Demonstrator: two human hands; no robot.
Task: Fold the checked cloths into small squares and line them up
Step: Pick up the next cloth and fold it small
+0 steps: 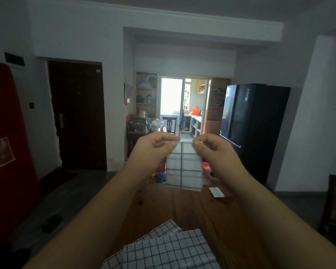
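Both arms reach forward from the lower corners of the frame and meet at its middle. The half-folded cloth (183,169) hangs between the hands, lifted clear of the bench (182,206) and above its far edge. The left hand (153,148) pinches the cloth's top left corner, with the thumb and curled fingers meeting on the edge. The right hand (211,150) mirrors it at the top right corner. Each grip is closed on the upper edge, and the two sit close together with only a short strip of edge showing between them.

I'd say it is held up like this so that it hangs by its own weight. The layers then fall straight and the edges can be matched before the next fold. It is a narrow rectangle, taller than wide, so at least one more fold looks due.

Just to the lower right of it, a small folded square (216,192) lies flat on the bench on its own, likely the start of the row. At the bottom centre of the frame, a heap of unfolded cloths (169,247) lies overlapping at the bench's near edge, within easy reach.
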